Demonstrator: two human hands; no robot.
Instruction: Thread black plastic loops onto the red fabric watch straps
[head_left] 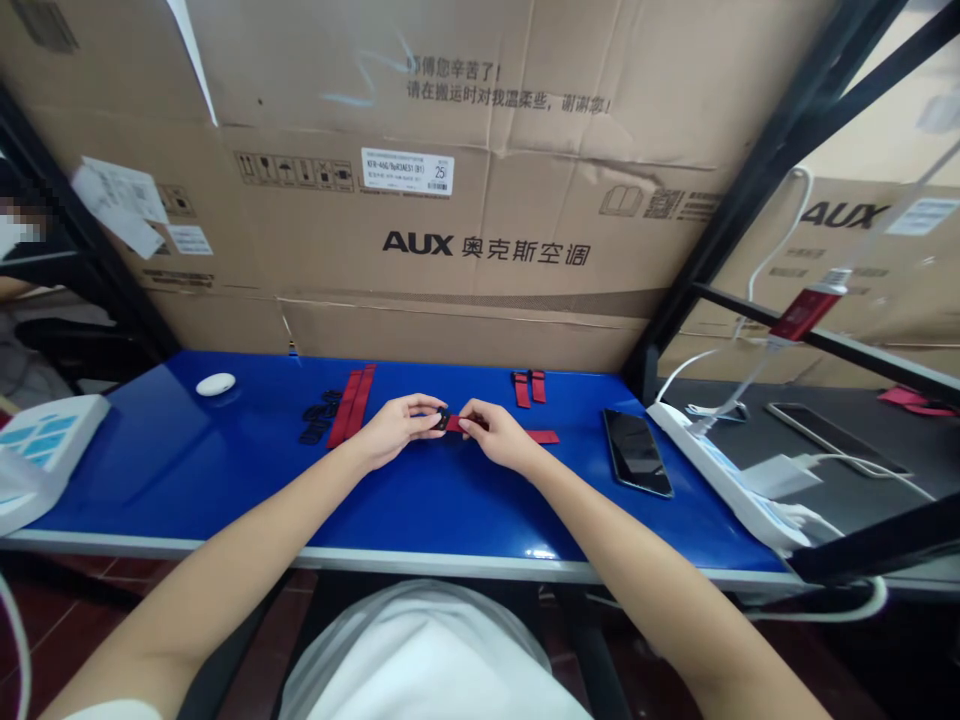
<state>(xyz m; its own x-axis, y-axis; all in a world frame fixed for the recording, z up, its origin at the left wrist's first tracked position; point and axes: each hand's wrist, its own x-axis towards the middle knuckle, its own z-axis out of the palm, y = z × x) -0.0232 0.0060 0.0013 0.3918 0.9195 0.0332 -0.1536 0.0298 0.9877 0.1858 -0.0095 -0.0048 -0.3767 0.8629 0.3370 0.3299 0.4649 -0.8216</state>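
Between the fingers of my left hand (401,430) is a small black buckle (444,418), pinched near the middle of the blue table. My right hand (491,432) is closed on a red strap (544,437) that meets the buckle; its free end sticks out to the right beneath the hand. Left of my left hand lie flat red straps (351,408) side by side, with a small pile of black buckles (319,418) next to them. Farther back on the right rest two short red straps with black buckles (523,388).
A black phone (637,452) lies on the blue table's (450,510) right side, beside a white power strip (727,480) with cables. At the left are a white round object (215,384) and a white box with blue squares (52,450). Cardboard (480,200) walls the back.
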